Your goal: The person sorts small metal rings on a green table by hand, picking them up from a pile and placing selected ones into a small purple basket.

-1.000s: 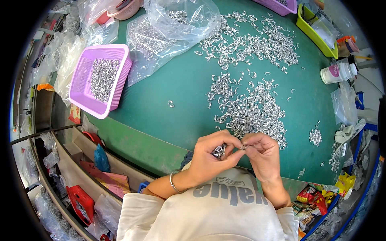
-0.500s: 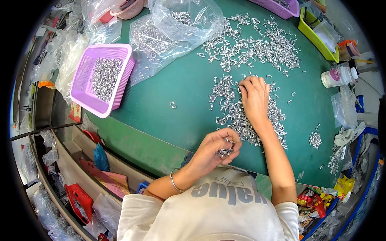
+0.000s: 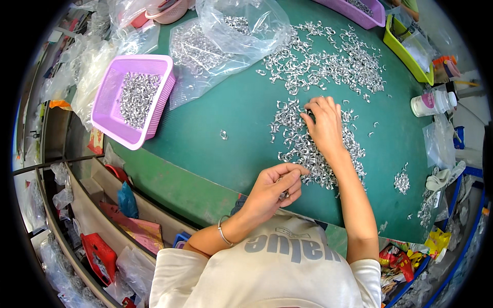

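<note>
My left hand (image 3: 275, 189) is curled closed over several small curved silver metal pieces, just in front of my shirt at the table's near edge. Only bits of the metal show between its fingers. My right hand (image 3: 324, 122) rests palm down on the near pile of the same metal pieces (image 3: 298, 138), its fingers bent and slightly apart; whether a piece is under the fingertips is hidden. A wider spread of these pieces (image 3: 328, 64) covers the far side of the green table (image 3: 205, 154). One small clump (image 3: 223, 135) lies apart, left of the pile.
A purple basket (image 3: 110, 102) of metal pieces stands at left, beside a clear plastic bag (image 3: 197, 56) with more. At right are a green bin (image 3: 408, 54), a white bottle (image 3: 433, 102) and a small heap of pieces (image 3: 402, 181). Compartments with a red basket (image 3: 97, 256) line the lower left.
The left hand has closed further, so its metal pieces show less. The right hand stays over the pile, its thumb now more spread. The whole view has shifted slightly.
</note>
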Available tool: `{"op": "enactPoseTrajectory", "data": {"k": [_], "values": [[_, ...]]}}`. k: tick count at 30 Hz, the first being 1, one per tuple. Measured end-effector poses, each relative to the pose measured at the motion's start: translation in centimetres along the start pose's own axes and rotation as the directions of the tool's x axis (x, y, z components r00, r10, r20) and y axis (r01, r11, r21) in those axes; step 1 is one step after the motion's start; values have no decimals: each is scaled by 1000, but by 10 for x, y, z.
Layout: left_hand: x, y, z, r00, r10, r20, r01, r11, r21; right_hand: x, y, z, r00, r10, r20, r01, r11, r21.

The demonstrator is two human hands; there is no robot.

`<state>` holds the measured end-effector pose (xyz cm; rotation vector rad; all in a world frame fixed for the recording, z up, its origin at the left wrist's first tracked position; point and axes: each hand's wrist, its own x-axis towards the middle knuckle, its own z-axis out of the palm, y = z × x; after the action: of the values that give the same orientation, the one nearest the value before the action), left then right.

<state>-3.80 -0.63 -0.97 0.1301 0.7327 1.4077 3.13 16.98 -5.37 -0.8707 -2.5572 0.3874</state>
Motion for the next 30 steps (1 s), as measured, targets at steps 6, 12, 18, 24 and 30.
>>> {"op": "enactPoseTrajectory", "data": {"k": [6,12,18,24,30], "values": [[-1,0,1,987,79,-138,-68,994,81,-21,-16,-26,934,315,171,-351,712,609],[-1,0,3,911,375,-169,-280,867,411,-61,-49,-67,771,208,602,-604,-66,795],[-5,7,13,889,456,-40,-323,687,651,-80,-56,-70,755,237,612,-592,-155,791],[-8,4,10,857,513,-47,-369,674,640,-83,-65,-80,786,257,562,-556,-103,825],[-12,7,14,870,492,-38,-361,687,630,-86,-71,-84,802,249,543,-530,-123,839]]}}
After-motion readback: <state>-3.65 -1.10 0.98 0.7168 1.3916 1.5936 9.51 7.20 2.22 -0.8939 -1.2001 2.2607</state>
